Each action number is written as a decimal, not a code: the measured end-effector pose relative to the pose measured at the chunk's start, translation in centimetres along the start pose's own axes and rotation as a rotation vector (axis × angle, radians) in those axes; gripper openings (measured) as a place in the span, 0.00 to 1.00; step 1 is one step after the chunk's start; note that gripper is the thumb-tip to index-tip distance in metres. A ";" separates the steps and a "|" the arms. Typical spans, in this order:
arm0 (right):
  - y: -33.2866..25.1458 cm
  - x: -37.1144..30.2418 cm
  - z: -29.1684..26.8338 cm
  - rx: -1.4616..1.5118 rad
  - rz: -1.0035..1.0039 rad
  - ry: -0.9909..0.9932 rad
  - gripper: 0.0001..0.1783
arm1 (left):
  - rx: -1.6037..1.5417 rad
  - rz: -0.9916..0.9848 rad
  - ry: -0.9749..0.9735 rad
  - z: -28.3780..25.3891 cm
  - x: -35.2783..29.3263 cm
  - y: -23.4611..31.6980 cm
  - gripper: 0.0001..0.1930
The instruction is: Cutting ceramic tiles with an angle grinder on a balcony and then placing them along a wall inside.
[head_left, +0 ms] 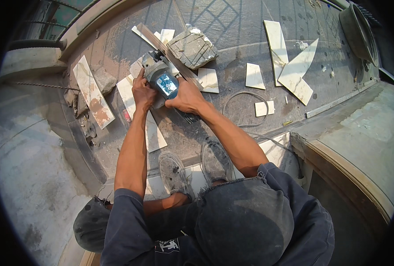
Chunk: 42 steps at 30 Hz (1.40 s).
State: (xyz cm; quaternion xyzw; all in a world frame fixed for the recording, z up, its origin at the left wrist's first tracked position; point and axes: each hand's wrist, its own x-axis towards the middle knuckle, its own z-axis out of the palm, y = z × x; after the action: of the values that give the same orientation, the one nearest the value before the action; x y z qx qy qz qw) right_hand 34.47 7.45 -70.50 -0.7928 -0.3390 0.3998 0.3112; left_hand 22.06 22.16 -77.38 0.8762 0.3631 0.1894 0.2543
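Note:
An angle grinder (161, 80) with a grey head and a blue body is held low over the floor in both hands. My left hand (143, 91) is wrapped round its left side near the head. My right hand (186, 97) grips the body from the right. Beneath the grinder lies a long white marbled tile strip (154, 133), partly covered by the tool and my left hand. A narrow brown bar (179, 64) runs diagonally just past the grinder's head. The grinder's disc is hidden from this view.
A rough concrete block (192, 48) sits beyond the bar. Cut tile pieces (276, 57) are scattered to the right, and a stained tile strip (93, 93) lies left near rubble. A cable (225, 104) loops on the floor. A large basin (358, 35) stands far right. My shoes (174, 173) are close by.

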 end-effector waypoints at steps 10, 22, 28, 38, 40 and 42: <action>-0.2 -0.6 -0.5 -0.042 0.048 -0.076 0.46 | 0.018 -0.029 -0.029 -0.2 -0.1 0.3 0.08; 0.3 -1.1 -0.3 -0.009 0.030 -0.043 0.42 | -0.002 0.013 0.012 0.3 -0.1 -0.1 0.09; 0.1 -1.5 -0.5 0.003 0.050 -0.071 0.41 | 0.036 0.045 0.012 -0.1 0.1 -0.2 0.08; -0.1 -1.8 -0.5 0.030 0.060 -0.088 0.41 | 0.020 0.068 0.021 -0.7 0.3 0.3 0.10; 0.4 -1.8 -0.6 0.021 0.078 -0.096 0.41 | -0.056 -0.096 -0.033 -1.3 0.3 2.6 0.19; 0.4 -2.1 -0.7 0.020 0.082 -0.086 0.41 | -0.086 -0.163 -0.046 -1.2 0.1 2.8 0.22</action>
State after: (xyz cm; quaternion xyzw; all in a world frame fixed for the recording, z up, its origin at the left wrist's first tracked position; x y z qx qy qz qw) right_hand 34.28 5.42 -69.59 -0.7848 -0.3152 0.4493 0.2878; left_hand 23.02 20.97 -74.74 0.8360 0.4189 0.1634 0.3147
